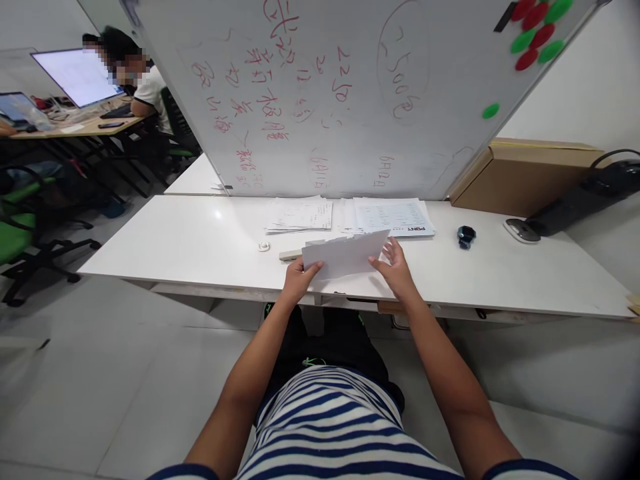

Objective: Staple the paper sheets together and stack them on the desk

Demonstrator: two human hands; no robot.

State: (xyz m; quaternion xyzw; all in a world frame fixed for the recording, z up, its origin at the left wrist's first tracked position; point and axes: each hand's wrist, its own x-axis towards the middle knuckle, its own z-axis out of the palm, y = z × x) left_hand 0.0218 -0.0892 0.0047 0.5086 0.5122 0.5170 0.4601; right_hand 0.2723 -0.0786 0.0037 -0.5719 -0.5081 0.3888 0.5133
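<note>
A sheaf of white paper sheets [345, 259] is held up on edge over the front of the white desk, its upper edges uneven. My left hand [299, 279] grips its left end, thumb on the near face. At the right end my right hand [396, 267] has its thumb against the paper, with the other fingers partly behind it. A beige stapler-like object [290, 255] lies beside my left hand, partly hidden by the paper. Behind the sheets rest a stack of written papers [300, 215] and a printed stack [393, 217].
A whiteboard [320, 100] stands along the desk's back. On the white desk [200, 233] are a small white round item [264, 247], a dark watch [466, 236], a computer mouse [521, 230] and a cardboard box [525, 177]. A person [150, 93] sits at another desk, far left.
</note>
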